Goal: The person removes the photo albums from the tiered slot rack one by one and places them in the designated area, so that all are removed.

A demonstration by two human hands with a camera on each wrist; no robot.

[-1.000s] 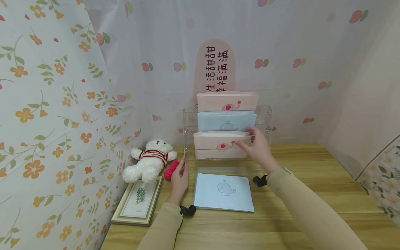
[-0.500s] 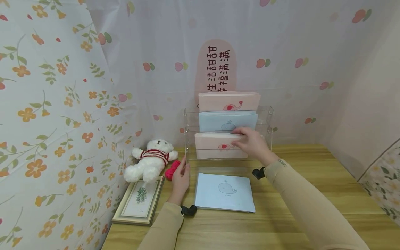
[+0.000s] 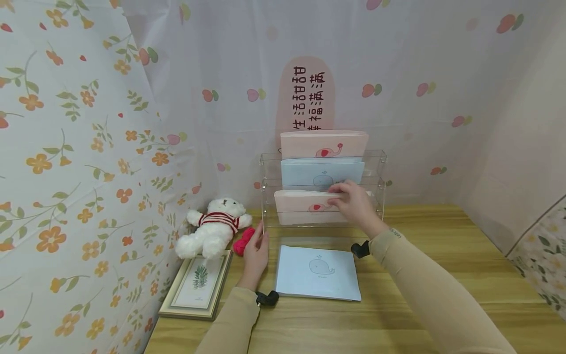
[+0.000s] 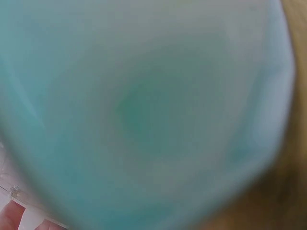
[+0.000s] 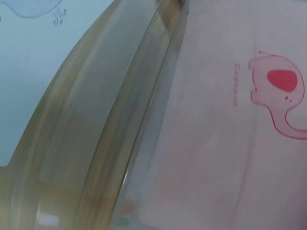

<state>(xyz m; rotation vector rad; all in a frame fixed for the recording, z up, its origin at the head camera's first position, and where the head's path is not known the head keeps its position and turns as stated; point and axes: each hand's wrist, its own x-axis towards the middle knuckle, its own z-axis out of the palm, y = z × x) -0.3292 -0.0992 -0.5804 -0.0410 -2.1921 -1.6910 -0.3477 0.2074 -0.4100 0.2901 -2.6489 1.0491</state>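
Observation:
A clear plastic file rack [image 3: 378,169] stands at the back of the table, with flat, booklet-like items upright in its tiers. My right hand [image 3: 355,206] pinches the top edge of the front pink elephant-print booklet [image 3: 294,202], its printed face close in the right wrist view [image 5: 206,120]. Behind it stand a blue whale-print booklet [image 3: 300,172] and another pink one [image 3: 298,143]. At the rack's lower left side, my left hand [image 3: 255,258] holds the side panel. Another blue whale booklet [image 3: 316,280] lies flat in front; a blurred blue surface [image 4: 168,120] fills most of the left wrist view.
A white teddy bear [image 3: 208,241] in a striped sweater leans at the left, with a small red item [image 3: 242,242] beside it. Below the bear lies a framed plant picture [image 3: 196,287]. Patterned cloth [image 3: 212,49] hangs behind the wooden table [image 3: 424,275].
My right hand has moved left along the front pink booklet's top edge. That edge now sits slightly lower and tips forward. My left hand stays at the rack's side.

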